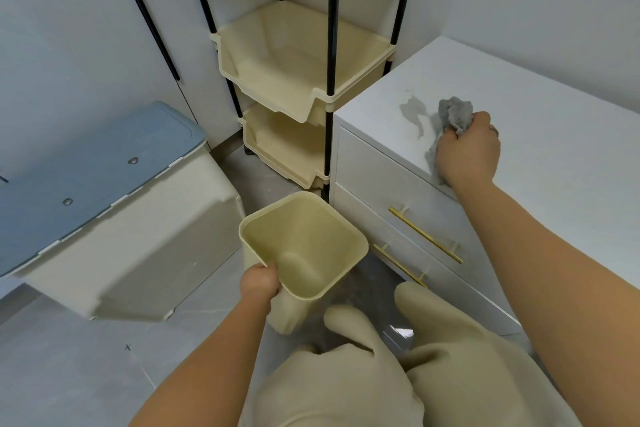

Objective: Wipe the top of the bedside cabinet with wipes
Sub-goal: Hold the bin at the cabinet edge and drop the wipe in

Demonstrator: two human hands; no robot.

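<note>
The white bedside cabinet point(540, 135) stands at the right, with two drawers and gold handles. A grey smear point(414, 113) marks its top near the front left corner. My right hand point(467, 152) grips a crumpled grey wipe point(454, 114) and presses it on the cabinet top just right of the smear. My left hand point(260, 282) holds the rim of an empty cream waste bin point(304, 253), tilted, in front of the cabinet and lower than its top.
A cream tiered basket rack point(298, 73) on black poles stands left of the cabinet against the wall. A beige storage box with a blue lid point(104, 204) sits at the left. My knees in beige trousers point(398, 367) fill the bottom. Grey tile floor point(69, 357) lies below.
</note>
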